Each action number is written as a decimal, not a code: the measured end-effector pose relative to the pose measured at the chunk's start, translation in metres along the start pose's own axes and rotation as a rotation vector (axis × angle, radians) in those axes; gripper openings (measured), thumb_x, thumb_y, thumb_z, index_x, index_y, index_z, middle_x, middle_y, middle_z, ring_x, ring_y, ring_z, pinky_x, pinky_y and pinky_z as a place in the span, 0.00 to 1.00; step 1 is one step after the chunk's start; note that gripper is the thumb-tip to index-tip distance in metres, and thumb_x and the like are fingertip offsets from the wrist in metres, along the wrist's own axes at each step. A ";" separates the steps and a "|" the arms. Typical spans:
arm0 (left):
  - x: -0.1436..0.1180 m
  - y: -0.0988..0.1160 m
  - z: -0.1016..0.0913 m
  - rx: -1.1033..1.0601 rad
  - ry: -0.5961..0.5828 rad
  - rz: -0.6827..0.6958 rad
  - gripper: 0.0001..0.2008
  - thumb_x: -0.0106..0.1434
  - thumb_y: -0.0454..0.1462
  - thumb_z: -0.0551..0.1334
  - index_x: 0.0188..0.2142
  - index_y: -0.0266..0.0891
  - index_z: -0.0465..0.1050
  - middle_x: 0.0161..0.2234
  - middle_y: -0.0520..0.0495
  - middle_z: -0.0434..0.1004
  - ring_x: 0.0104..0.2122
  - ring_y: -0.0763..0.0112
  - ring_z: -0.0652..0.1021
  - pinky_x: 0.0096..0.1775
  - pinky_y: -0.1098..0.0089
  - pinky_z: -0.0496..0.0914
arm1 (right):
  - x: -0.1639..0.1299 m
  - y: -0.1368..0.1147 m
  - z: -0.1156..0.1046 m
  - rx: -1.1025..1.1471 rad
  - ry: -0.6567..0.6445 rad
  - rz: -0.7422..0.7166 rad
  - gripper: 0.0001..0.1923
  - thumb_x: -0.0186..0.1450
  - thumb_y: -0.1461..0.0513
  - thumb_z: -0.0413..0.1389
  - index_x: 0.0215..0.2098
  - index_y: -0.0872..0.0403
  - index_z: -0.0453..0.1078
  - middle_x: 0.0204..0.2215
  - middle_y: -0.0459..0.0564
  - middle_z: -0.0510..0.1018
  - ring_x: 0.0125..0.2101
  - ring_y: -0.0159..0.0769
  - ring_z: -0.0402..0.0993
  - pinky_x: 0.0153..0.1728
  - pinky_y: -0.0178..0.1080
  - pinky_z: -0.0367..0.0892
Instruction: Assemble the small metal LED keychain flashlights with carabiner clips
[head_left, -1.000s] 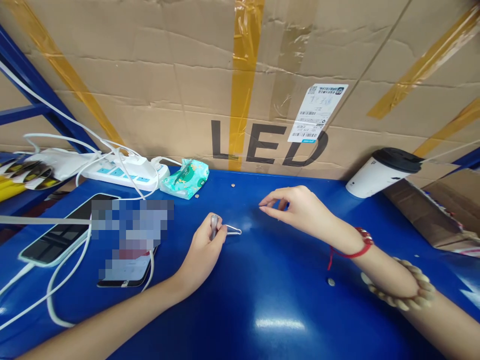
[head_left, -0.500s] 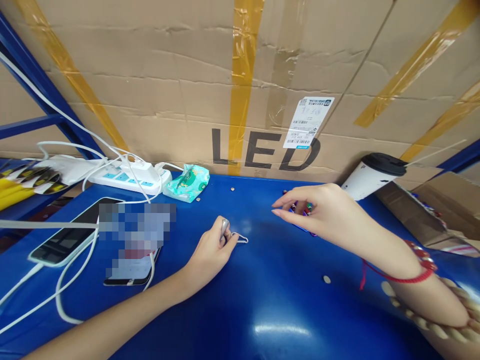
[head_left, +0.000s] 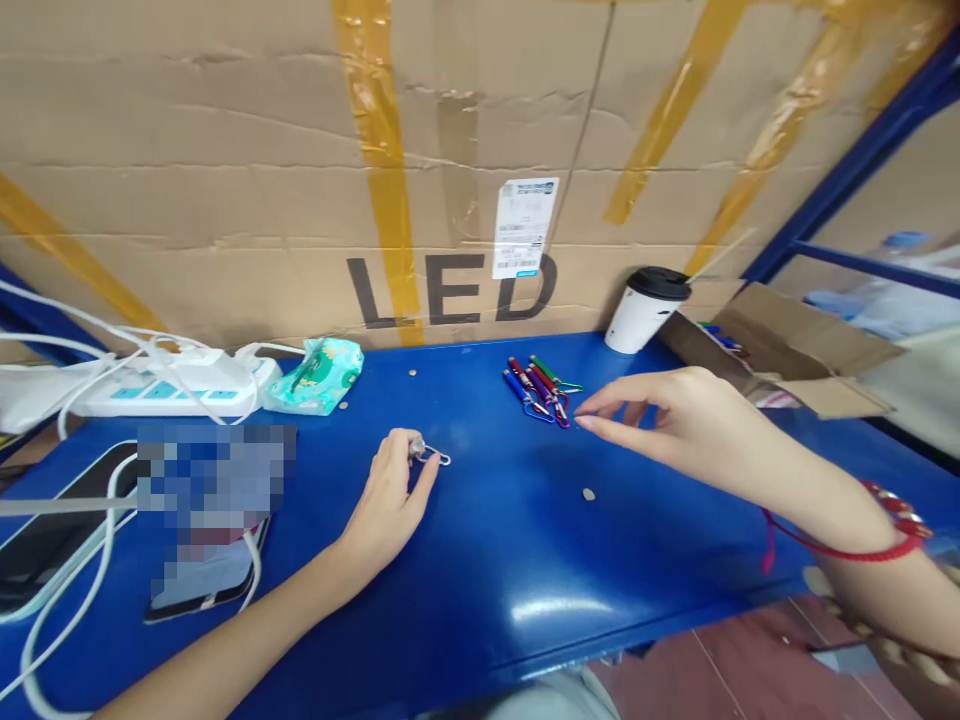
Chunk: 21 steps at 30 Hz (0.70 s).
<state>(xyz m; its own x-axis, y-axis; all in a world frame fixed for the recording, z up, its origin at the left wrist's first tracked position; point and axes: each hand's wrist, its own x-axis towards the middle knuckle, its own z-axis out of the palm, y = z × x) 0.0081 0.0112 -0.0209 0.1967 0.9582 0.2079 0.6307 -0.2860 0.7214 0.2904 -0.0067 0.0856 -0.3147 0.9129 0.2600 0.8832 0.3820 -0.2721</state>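
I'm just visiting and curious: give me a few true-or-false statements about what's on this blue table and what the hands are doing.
1. The left hand pinches a small silver keychain light. True.
2. The right hand grips the coffee cup. False: its fingers hover open beside the coloured keychain lights; the cup stands apart.
3. The cup has a black lid. True.
4. The cardboard box reads "LCD". False: it reads "LED".
5. The power strip sits at the table's right end. False: at its left.

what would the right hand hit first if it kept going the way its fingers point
Probably the cluster of coloured clip pens: the right hand points left and slightly away across the blue table, fingertips just short of the nearest clip. Depth is hard to judge.
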 end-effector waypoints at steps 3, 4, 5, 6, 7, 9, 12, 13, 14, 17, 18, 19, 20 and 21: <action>-0.007 0.003 0.002 0.137 -0.025 0.185 0.07 0.64 0.41 0.51 0.36 0.40 0.56 0.36 0.47 0.63 0.35 0.65 0.65 0.40 0.62 0.61 | -0.012 -0.001 -0.008 -0.004 0.007 0.026 0.10 0.61 0.52 0.54 0.34 0.46 0.74 0.28 0.40 0.77 0.25 0.27 0.72 0.23 0.30 0.63; -0.010 0.005 0.003 0.192 -0.052 0.257 0.07 0.64 0.40 0.51 0.37 0.40 0.56 0.38 0.46 0.63 0.35 0.65 0.65 0.39 0.62 0.61 | -0.015 -0.001 -0.009 0.004 -0.009 0.019 0.11 0.61 0.52 0.54 0.34 0.47 0.75 0.28 0.40 0.77 0.25 0.27 0.72 0.24 0.30 0.62; -0.013 0.006 0.004 0.241 -0.088 0.319 0.06 0.64 0.40 0.51 0.37 0.40 0.57 0.39 0.45 0.63 0.36 0.65 0.65 0.39 0.62 0.61 | -0.018 -0.001 -0.009 0.018 -0.042 0.000 0.12 0.62 0.52 0.53 0.34 0.48 0.74 0.28 0.41 0.77 0.26 0.27 0.72 0.24 0.30 0.62; -0.017 0.008 0.005 0.285 -0.128 0.369 0.06 0.64 0.40 0.51 0.37 0.40 0.57 0.40 0.45 0.63 0.37 0.64 0.66 0.39 0.62 0.61 | -0.020 0.000 -0.008 0.041 -0.093 -0.028 0.12 0.62 0.52 0.53 0.34 0.48 0.74 0.29 0.41 0.76 0.26 0.27 0.72 0.25 0.30 0.62; -0.020 0.010 0.006 0.323 -0.165 0.401 0.06 0.65 0.40 0.51 0.37 0.40 0.58 0.42 0.44 0.63 0.39 0.63 0.66 0.39 0.62 0.61 | -0.022 0.001 -0.005 0.072 -0.150 -0.057 0.12 0.63 0.53 0.53 0.36 0.48 0.74 0.30 0.42 0.76 0.27 0.27 0.72 0.25 0.29 0.62; -0.026 0.013 0.006 0.381 -0.210 0.424 0.08 0.65 0.42 0.50 0.37 0.40 0.59 0.43 0.43 0.62 0.42 0.61 0.65 0.41 0.61 0.60 | -0.027 0.007 0.003 0.140 -0.255 -0.103 0.12 0.62 0.53 0.54 0.40 0.48 0.73 0.36 0.43 0.75 0.28 0.26 0.71 0.25 0.28 0.62; -0.031 0.015 0.006 0.441 -0.225 0.423 0.11 0.66 0.45 0.48 0.37 0.39 0.60 0.45 0.42 0.61 0.44 0.59 0.64 0.43 0.59 0.60 | -0.032 0.020 0.025 0.159 -0.248 -0.092 0.22 0.58 0.51 0.58 0.48 0.50 0.68 0.41 0.48 0.71 0.27 0.27 0.69 0.27 0.30 0.63; -0.031 0.015 0.006 0.458 -0.219 0.421 0.12 0.66 0.45 0.48 0.37 0.39 0.61 0.45 0.42 0.61 0.44 0.59 0.64 0.43 0.58 0.60 | -0.033 0.026 0.033 0.157 -0.247 -0.078 0.26 0.57 0.50 0.58 0.51 0.50 0.67 0.41 0.49 0.70 0.26 0.26 0.68 0.27 0.31 0.63; -0.031 0.015 0.006 0.473 -0.210 0.418 0.13 0.66 0.45 0.47 0.37 0.39 0.60 0.45 0.42 0.62 0.44 0.59 0.64 0.43 0.58 0.60 | -0.035 0.031 0.041 0.180 -0.261 -0.070 0.29 0.55 0.49 0.59 0.52 0.50 0.65 0.40 0.49 0.70 0.25 0.26 0.67 0.27 0.31 0.62; -0.033 0.015 0.007 0.505 -0.166 0.408 0.14 0.67 0.45 0.45 0.38 0.38 0.60 0.45 0.42 0.62 0.42 0.60 0.64 0.43 0.58 0.60 | -0.039 0.045 0.063 0.244 -0.222 -0.073 0.31 0.53 0.46 0.59 0.51 0.51 0.66 0.37 0.47 0.70 0.24 0.25 0.65 0.28 0.30 0.62; -0.034 0.015 0.008 0.511 -0.154 0.401 0.14 0.67 0.45 0.45 0.39 0.38 0.60 0.45 0.42 0.62 0.42 0.59 0.63 0.44 0.57 0.60 | -0.041 0.047 0.068 0.252 -0.188 -0.070 0.31 0.53 0.46 0.59 0.50 0.51 0.67 0.37 0.47 0.71 0.24 0.25 0.64 0.28 0.30 0.61; -0.037 0.015 0.008 0.516 -0.134 0.391 0.14 0.67 0.45 0.45 0.39 0.38 0.59 0.45 0.41 0.62 0.42 0.59 0.63 0.43 0.57 0.60 | -0.043 0.049 0.072 0.256 -0.149 -0.059 0.30 0.53 0.45 0.59 0.49 0.50 0.68 0.36 0.46 0.72 0.24 0.25 0.64 0.28 0.29 0.61; -0.039 0.016 0.008 0.519 -0.122 0.383 0.14 0.67 0.46 0.45 0.39 0.37 0.59 0.45 0.41 0.62 0.42 0.59 0.63 0.43 0.58 0.60 | -0.045 0.050 0.076 0.254 -0.113 -0.047 0.29 0.53 0.45 0.59 0.48 0.49 0.69 0.36 0.45 0.72 0.25 0.25 0.64 0.28 0.29 0.60; -0.043 0.016 0.009 0.523 -0.111 0.373 0.14 0.66 0.46 0.46 0.39 0.37 0.59 0.44 0.41 0.62 0.41 0.59 0.63 0.43 0.58 0.60 | -0.048 0.050 0.079 0.249 -0.082 -0.034 0.28 0.53 0.45 0.59 0.48 0.48 0.69 0.35 0.44 0.73 0.25 0.25 0.65 0.28 0.29 0.60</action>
<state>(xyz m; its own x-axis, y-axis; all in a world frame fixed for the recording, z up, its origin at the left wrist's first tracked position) 0.0165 -0.0344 -0.0237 0.5317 0.7948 0.2927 0.7818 -0.5935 0.1914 0.3221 -0.0201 -0.0137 -0.3788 0.9037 0.1995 0.7620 0.4269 -0.4870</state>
